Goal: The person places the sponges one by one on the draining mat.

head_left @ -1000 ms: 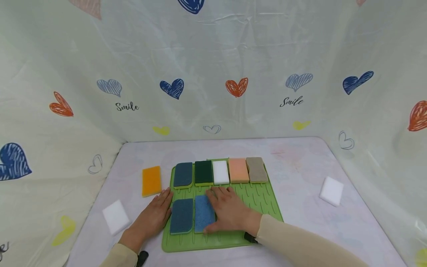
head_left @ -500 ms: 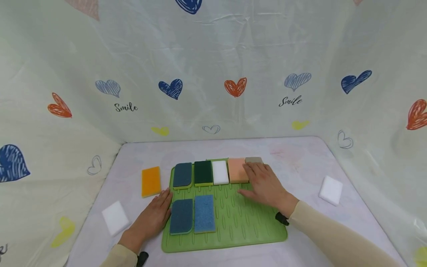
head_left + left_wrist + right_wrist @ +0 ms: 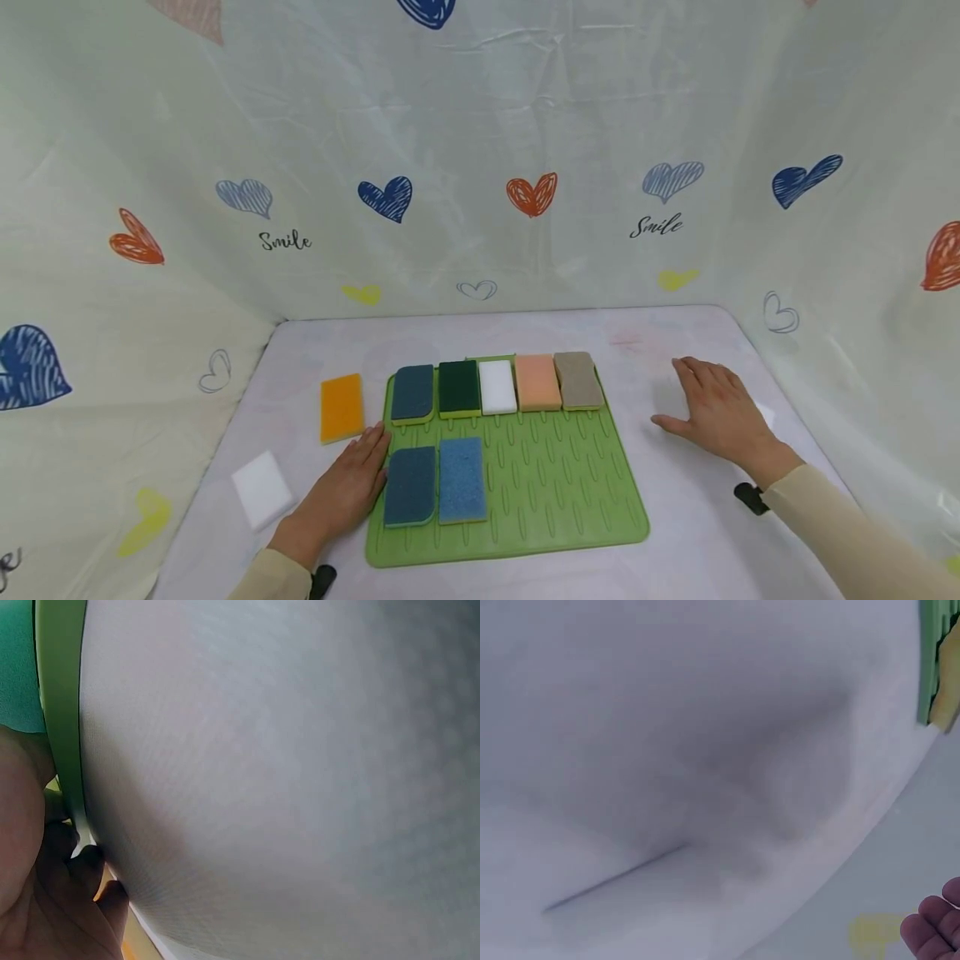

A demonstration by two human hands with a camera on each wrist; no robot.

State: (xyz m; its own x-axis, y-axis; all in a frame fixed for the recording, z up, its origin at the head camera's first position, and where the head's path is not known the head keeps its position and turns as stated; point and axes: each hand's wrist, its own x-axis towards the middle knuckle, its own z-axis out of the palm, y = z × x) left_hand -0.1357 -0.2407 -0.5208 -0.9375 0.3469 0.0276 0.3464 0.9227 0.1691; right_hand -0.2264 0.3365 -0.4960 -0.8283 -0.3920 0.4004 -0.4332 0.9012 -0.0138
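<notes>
The head view looks forward and down from above the person, wide enough to take in the whole green ridged mat point(image 3: 555, 492), both hands and the heart-printed curtain behind. The left wrist view sits pressed close beside the left hand point(image 3: 30, 885), facing the pale tabletop point(image 3: 285, 772), blurred, sharing the mat's left edge point(image 3: 64, 712). The right wrist view hovers low over the same tabletop, catching a fingertip point(image 3: 934, 937) and the mat's corner point(image 3: 928, 667)
</notes>
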